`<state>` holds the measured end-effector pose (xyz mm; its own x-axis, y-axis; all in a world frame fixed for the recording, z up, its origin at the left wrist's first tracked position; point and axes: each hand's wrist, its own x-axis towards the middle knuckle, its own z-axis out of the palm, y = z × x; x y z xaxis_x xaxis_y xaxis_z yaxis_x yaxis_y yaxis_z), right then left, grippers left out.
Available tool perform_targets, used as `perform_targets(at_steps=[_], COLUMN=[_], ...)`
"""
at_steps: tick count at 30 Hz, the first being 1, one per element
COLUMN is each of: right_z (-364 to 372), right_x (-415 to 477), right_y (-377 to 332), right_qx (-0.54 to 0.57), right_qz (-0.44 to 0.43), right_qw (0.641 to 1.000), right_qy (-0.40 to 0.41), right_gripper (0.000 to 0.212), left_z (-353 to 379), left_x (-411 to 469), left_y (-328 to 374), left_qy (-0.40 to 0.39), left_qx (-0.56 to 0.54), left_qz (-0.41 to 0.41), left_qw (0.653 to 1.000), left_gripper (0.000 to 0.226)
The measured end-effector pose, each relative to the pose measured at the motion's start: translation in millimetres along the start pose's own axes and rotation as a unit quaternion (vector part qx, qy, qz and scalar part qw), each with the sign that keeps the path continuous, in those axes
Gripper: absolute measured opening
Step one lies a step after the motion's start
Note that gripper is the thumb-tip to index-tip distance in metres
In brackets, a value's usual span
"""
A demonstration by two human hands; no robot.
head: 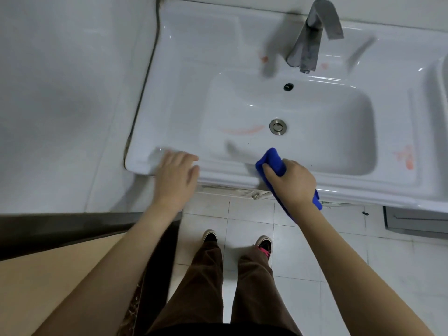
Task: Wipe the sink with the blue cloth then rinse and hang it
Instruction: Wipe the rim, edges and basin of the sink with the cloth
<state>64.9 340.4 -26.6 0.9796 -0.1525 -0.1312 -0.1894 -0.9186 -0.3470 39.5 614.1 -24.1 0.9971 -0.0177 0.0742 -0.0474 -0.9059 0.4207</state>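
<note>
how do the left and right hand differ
The left hand is open over the sink rim, holding nothing; the right hand grips the blue cloth. The left hand is at the sink corner, the right hand nearer the drain. Both reach the front rim.

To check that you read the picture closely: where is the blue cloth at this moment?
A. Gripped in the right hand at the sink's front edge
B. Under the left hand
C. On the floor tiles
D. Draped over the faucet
A: the right hand grips the blue cloth at the front edge of the sink, while the left hand, fingers straight, holds nothing.
</note>
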Motion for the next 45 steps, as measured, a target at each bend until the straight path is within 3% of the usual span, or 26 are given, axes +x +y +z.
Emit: perform_targets(at_steps=[3, 7, 13, 15, 21, 28, 31, 34, 40, 45], right_z=[5, -6, -54, -44, -2, -66, -78, -66, -20, -38], right_x=[2, 3, 12, 11, 1, 17, 22, 21, 11, 10], right_y=[-2, 27, 123, 109, 10, 163, 192, 169, 59, 95], right_qx=[0.007, 0.018, -0.017, -0.029, 0.025, 0.000, 0.002, 0.001, 0.030, 0.028], right_qz=[-0.001, -0.036, 0.073, 0.068, -0.072, 0.020, 0.048, 0.041, -0.066, -0.066], right_qw=[1.000, 0.999, 0.996, 0.996, 0.997, 0.999, 0.998, 0.999, 0.997, 0.997], right_qy=[0.002, 0.002, 0.045, 0.045, -0.018, 0.026, 0.037, 0.031, -0.021, -0.003], right_gripper=[0.044, 0.046, 0.044, 0.044, 0.044, 0.045, 0.044, 0.043, 0.042, 0.044], left_z=[34, 66, 73, 74, 70, 70, 73, 74, 76, 77], left_x=[1, -9, -8, -8, -7, -5, -4, -4, -4, -4], left_y=[60, 80, 80, 83, 81, 89, 88, 90, 90, 86], left_qy=[-0.032, -0.022, -0.021, -0.020, -0.033, -0.045, -0.052, -0.047, -0.015, -0.027], left_qx=[-0.046, -0.004, 0.009, 0.010, 0.012, -0.006, -0.008, -0.003, 0.011, 0.008], left_qz=[0.063, 0.056, 0.037, 0.024, 0.030, -0.006, -0.015, -0.021, -0.008, -0.004], left_qw=[0.996, 0.998, 0.999, 0.999, 0.999, 0.999, 0.999, 0.999, 1.000, 1.000], left_gripper=[0.031, 0.020, 0.016, 0.013, 0.022, 0.031, 0.034, 0.038, 0.038, 0.034])
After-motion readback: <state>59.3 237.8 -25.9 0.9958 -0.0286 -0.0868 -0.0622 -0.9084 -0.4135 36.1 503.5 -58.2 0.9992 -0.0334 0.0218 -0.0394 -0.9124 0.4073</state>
